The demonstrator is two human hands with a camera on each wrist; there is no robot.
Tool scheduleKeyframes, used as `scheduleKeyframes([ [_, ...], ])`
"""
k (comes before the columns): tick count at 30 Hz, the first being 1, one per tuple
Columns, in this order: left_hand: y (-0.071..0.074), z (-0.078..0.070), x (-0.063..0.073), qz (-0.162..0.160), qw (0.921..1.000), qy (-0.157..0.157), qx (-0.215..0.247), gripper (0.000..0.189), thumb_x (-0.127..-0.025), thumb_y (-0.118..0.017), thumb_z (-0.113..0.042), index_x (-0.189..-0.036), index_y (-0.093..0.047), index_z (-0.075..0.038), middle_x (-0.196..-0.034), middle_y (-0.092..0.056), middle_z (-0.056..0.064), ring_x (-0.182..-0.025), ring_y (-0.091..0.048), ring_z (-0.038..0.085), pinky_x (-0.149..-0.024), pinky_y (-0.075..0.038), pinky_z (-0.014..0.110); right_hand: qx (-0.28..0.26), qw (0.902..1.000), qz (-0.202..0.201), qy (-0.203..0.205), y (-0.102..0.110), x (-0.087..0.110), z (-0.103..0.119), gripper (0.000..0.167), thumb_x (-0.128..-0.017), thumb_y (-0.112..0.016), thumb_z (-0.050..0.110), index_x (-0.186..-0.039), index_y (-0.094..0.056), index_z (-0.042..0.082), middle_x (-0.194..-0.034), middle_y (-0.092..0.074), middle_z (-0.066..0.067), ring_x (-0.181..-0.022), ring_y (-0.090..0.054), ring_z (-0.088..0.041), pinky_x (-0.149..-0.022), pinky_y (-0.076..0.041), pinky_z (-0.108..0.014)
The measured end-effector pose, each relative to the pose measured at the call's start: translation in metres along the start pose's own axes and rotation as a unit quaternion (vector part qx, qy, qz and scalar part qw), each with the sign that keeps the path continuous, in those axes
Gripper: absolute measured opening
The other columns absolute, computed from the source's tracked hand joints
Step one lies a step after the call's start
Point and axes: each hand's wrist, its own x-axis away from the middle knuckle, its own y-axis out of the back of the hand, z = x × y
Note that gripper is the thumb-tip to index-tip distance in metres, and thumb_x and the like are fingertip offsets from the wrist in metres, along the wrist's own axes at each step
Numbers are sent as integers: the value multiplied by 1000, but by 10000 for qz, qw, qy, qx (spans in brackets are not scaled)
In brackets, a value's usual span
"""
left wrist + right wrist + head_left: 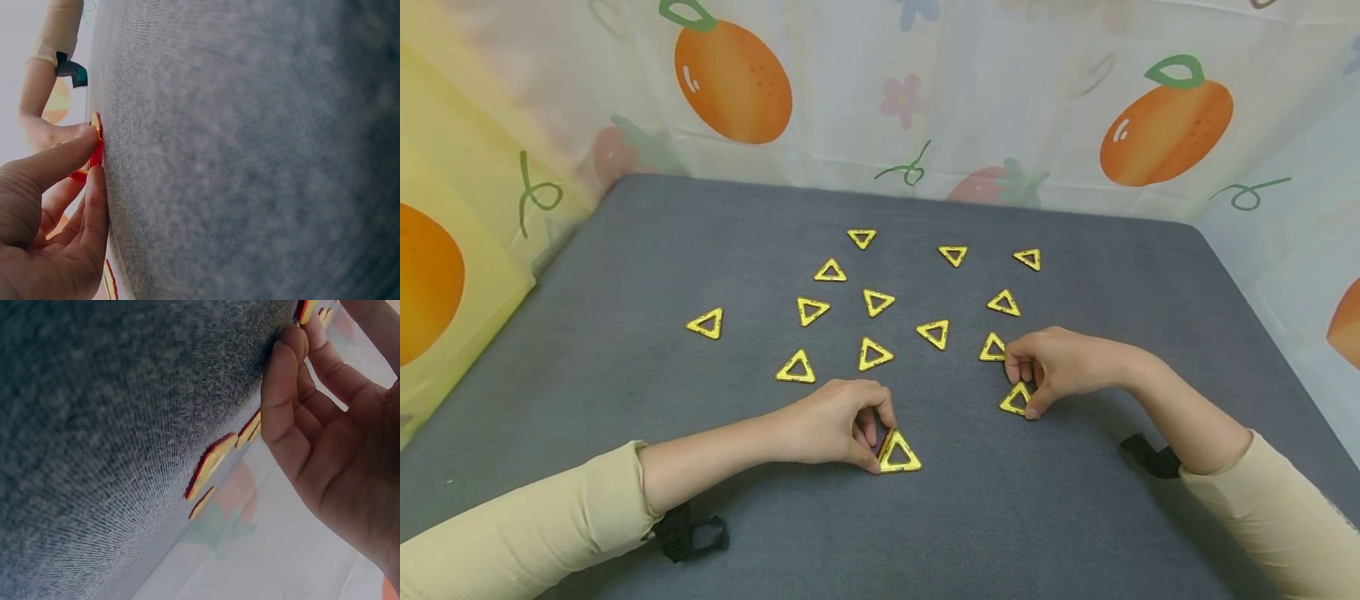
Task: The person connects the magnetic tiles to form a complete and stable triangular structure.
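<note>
Near the front middle, my left hand point(835, 423) pinches a yellow magnetic triangle tile point(886, 447) that stands tilted along the left side of a flat triangle tile point(900, 457). In the left wrist view, red edges of the pinched tile point(96, 153) show between thumb and fingers. My right hand point(1063, 362) has its thumb and curled fingertips at opposite edges of another yellow triangle tile point(1015, 400), low at the cloth. Just behind it lies one more triangle tile point(991, 347), partly covered by the right fingers. In the right wrist view, the right hand point(337, 419) hides part of its tile point(306, 311).
Several yellow triangle tiles lie flat and scattered beyond the hands, among them one in the middle point(872, 362), one at far left point(715, 325) and one at back right point(1036, 260). A grey cloth point(985, 533) covers the table. A fruit-print curtain point(985, 92) stands behind.
</note>
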Motion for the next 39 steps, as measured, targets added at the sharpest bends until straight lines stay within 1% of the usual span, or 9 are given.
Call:
scheduleKeyframes([
  [6, 0, 1, 0, -10, 10000, -2, 49, 37, -71, -87, -7, -98, -63, -11, -88, -63, 2, -71, -62, 2, -66, -58, 21, -121, 9999, 64, -26, -2, -2, -1, 39, -70, -89, 26, -85, -55, 15, -76, -60, 3, -67, -60, -11, -59, -46, -24],
  [12, -1, 1, 0, -20, 10000, 0, 58, 37, -71, -87, -6, -98, -63, -11, -89, -63, 3, -71, -62, 1, -67, -58, 21, -118, 9999, -5, 37, -2, -3, -1, 35, -72, -87, 23, -86, -56, 16, -77, -64, 6, -70, -63, -9, -60, -47, -24],
  [17, -1, 1, 0, -17, 10000, -16, 48, 37, -71, -87, -6, -98, -63, -11, -88, -63, 3, -71, -62, 1, -67, -58, 21, -56, 9997, -99, 215, -1, -4, 0, 25, -78, -83, 16, -89, -61, 19, -80, -66, 8, -72, -62, -8, -64, -49, -24],
  [23, -1, 1, 0, -4, 10000, -28, 78, 37, -71, -87, -6, -98, -63, -11, -88, -63, 3, -71, -62, 1, -66, -58, 21, -265, 9988, -59, 409, 0, -4, 5, 19, -85, -75, 9, -94, -63, 20, -81, -68, 7, -74, -63, -8, -65, -51, -24],
  [30, 0, 1, 0, -34, 10000, -24, 27, 37, -71, -87, -7, -97, -63, -12, -88, -63, 2, -71, -62, 1, -67, -58, 21, -620, 9944, -119, 847, -2, -5, 15, 15, -88, -73, 12, -98, -66, 20, -83, -69, 5, -74, -66, -8, -66, -56, -26],
  [35, 0, 1, 1, -50, 10000, -29, 7, 36, -71, -87, -6, -97, -63, -12, -89, -62, 2, -71, -62, 1, -67, -58, 20, -761, 9918, -225, 999, -6, -9, 27, 15, -87, -74, 15, -100, -68, 20, -82, -71, 2, -72, -67, -10, -65, -57, -27],
  [39, -1, 0, 1, -66, 10000, -16, 1, 36, -71, -88, -6, -97, -63, -12, -88, -62, 2, -71, -62, 1, -67, -58, 20, -810, 9906, -342, 1043, -11, -13, 38, 16, -86, -77, 16, -100, -70, 20, -82, -71, 4, -72, -67, -8, -65, -57, -27],
])
